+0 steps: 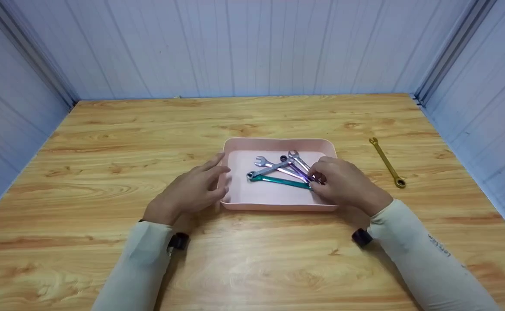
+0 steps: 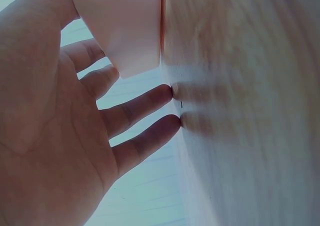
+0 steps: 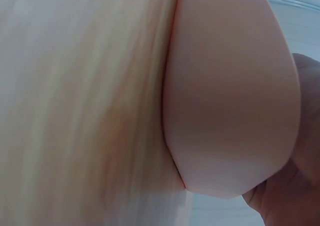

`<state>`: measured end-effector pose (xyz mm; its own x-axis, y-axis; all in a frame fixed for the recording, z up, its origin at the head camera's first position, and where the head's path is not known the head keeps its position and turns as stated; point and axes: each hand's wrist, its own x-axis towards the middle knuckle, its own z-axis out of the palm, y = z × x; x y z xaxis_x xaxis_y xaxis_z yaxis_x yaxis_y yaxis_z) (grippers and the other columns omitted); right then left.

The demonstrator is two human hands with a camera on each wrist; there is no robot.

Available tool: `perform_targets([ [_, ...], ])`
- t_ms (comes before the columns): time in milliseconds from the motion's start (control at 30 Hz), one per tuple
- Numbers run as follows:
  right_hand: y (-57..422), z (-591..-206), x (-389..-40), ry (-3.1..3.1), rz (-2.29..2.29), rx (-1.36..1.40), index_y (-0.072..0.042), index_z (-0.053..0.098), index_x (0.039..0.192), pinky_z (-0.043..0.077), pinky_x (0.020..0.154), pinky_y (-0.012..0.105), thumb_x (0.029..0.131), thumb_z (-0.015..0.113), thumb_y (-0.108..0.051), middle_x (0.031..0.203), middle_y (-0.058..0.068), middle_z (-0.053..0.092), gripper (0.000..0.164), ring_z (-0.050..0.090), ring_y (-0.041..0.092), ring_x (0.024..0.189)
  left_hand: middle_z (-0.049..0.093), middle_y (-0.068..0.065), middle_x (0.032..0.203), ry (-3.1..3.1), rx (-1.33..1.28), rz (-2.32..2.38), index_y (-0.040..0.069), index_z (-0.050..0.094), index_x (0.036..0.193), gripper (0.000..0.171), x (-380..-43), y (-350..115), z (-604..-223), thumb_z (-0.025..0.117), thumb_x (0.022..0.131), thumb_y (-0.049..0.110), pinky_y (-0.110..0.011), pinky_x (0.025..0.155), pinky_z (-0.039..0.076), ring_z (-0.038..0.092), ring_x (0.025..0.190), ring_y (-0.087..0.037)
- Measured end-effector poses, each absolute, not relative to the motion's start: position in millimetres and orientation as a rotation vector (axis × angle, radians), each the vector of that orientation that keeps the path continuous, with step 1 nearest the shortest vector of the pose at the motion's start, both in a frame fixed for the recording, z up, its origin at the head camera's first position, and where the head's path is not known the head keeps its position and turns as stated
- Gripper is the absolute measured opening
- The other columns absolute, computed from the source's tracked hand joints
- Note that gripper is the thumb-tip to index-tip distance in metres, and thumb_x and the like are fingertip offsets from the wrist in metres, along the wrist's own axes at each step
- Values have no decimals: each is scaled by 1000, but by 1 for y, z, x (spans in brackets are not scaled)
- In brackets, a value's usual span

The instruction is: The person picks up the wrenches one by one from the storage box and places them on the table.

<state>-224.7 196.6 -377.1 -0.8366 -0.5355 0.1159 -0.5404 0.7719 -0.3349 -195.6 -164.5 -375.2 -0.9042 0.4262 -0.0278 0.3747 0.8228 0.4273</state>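
Note:
A shallow pink tray (image 1: 278, 207) holds several combination wrenches in a loose, crossing pile. Among them are a green wrench (image 1: 280, 181), a purple wrench (image 1: 299, 169) and silver ones, one silver wrench (image 1: 271, 169) lying across the others. My left hand (image 1: 194, 185) is at the tray's left wall with fingers spread; in the left wrist view two fingertips touch the table beside the tray. Over the right wall reaches my right hand (image 1: 343, 181), its thumb and curled fingers pinching at the wrench ends; I cannot tell which wrench. The tray wall (image 3: 232, 96) hides those fingertips in the right wrist view.
A gold wrench (image 1: 387, 162) lies on the wooden table (image 1: 148, 129) to the right of the tray. White panel walls (image 1: 252, 47) close off the table's back and both sides.

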Motion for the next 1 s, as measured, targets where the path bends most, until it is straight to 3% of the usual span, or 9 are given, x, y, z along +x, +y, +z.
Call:
perform_targets([
  [267, 196, -376, -224, -2939, 481, 925, -9, 75, 99, 46, 66, 32, 89, 71, -18, 86, -1, 62, 14, 54, 17, 75, 14, 6, 166, 2864, 606, 645, 19, 35, 158, 69, -199, -166, -373, 58, 99, 45, -51, 116, 27, 25, 149, -28],
  [567, 195, -374, -225, -2949, 502, 918, -10, 74, 99, 44, 64, 32, 85, 64, -6, 83, -1, 60, 17, 54, 17, 73, 15, 8, 166, 2841, 616, 701, 21, 37, 157, 68, -201, -172, -374, 59, 99, 46, -51, 117, 25, 23, 150, -24],
  [1000, 194, -377, -222, -2956, 513, 884, -8, 74, 104, 44, 64, 31, 82, 64, -4, 83, -1, 60, 25, 54, 16, 73, 16, 6, 166, 2830, 615, 713, 20, 38, 157, 66, -200, -172, -377, 59, 99, 45, -52, 116, 26, 24, 149, -26],
])
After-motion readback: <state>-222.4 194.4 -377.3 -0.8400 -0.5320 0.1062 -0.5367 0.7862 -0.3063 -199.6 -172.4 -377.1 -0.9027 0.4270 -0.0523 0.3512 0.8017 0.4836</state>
